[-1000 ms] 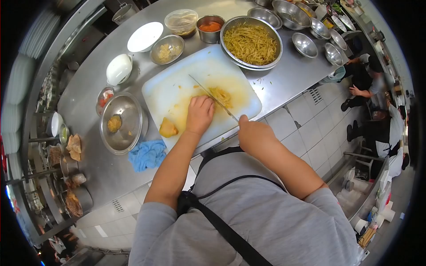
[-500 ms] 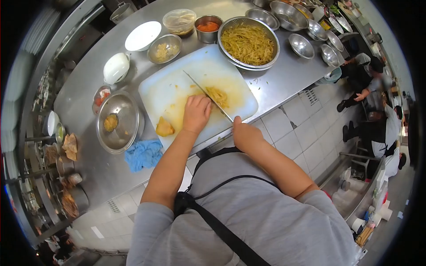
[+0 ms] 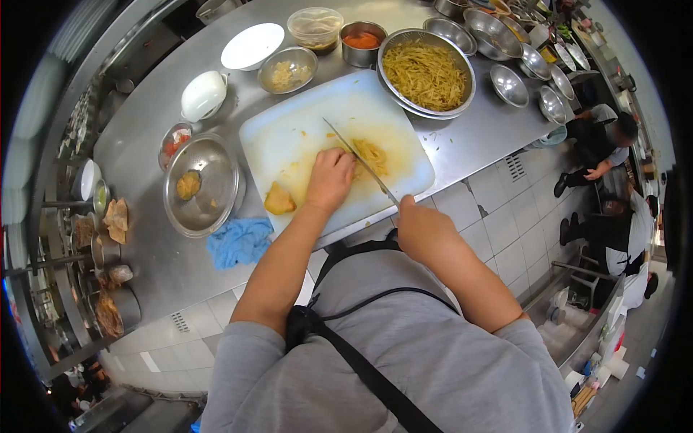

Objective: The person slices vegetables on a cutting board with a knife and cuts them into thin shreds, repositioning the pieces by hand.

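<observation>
My right hand (image 3: 424, 229) is closed round the handle of a long knife (image 3: 367, 164), its blade over the white cutting board (image 3: 274, 137). Fingers curled, my left hand (image 3: 332, 177) presses down on the board left of the blade; what lies under it is mostly hidden. Yellow shreds (image 3: 372, 156) lie on the blade's right side. A yellow chunk (image 3: 279, 199) rests near the board's lower left. Beyond the board stands a colander of yellow-green shreds (image 3: 424, 74). Left of the board is a metal bowl (image 3: 222, 184) with a yellow lump (image 3: 188, 185) in it.
A blue cloth (image 3: 240, 241) lies by the table's front edge. Behind the board are a small metal bowl (image 3: 288, 70), a white dish (image 3: 253, 46), a lidded tub (image 3: 315, 27) and a pot of red sauce (image 3: 363, 43). Several people are at the far right.
The whole view has shifted, so the board and bowls appear further right. My left hand stays beside the blade and my right hand keeps hold of the knife.
</observation>
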